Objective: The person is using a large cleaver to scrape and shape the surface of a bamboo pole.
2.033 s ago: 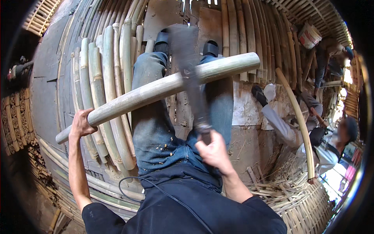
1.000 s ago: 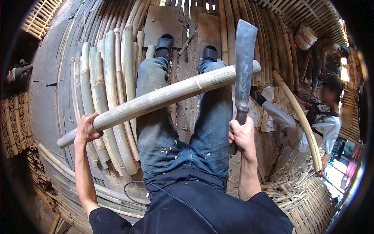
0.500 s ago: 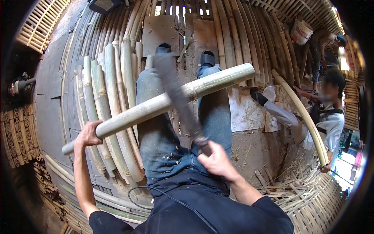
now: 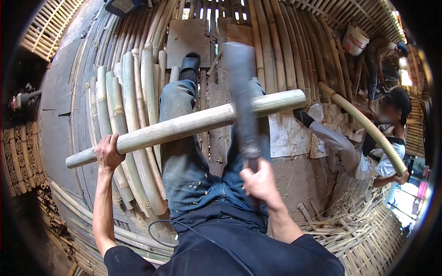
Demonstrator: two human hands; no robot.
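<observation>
A pale green bamboo pole (image 4: 179,129) lies slantwise across my thighs, its right end higher in the picture. Toward its left end, my left hand (image 4: 109,152) is wrapped round it. My right hand (image 4: 260,181) grips the handle of a machete (image 4: 242,99), whose dark, broad blade is smeared by motion. The blade points away from me and crosses in front of the pole near its joint, right of the middle. Whether the blade touches the bamboo I cannot tell.
Several cut bamboo poles (image 4: 133,110) lie left of my legs. Longer poles (image 4: 281,50) line the far floor. At right, a co-worker (image 4: 386,133) holds another bamboo pole (image 4: 368,124); another person bends behind, near a white bucket (image 4: 355,40). Bamboo scraps and a woven basket (image 4: 377,239) are at lower right.
The machete has swung rightward and now stands more upright. The pole has shifted slightly, its left end further left and higher. The co-worker's pole has swung outward at its near end.
</observation>
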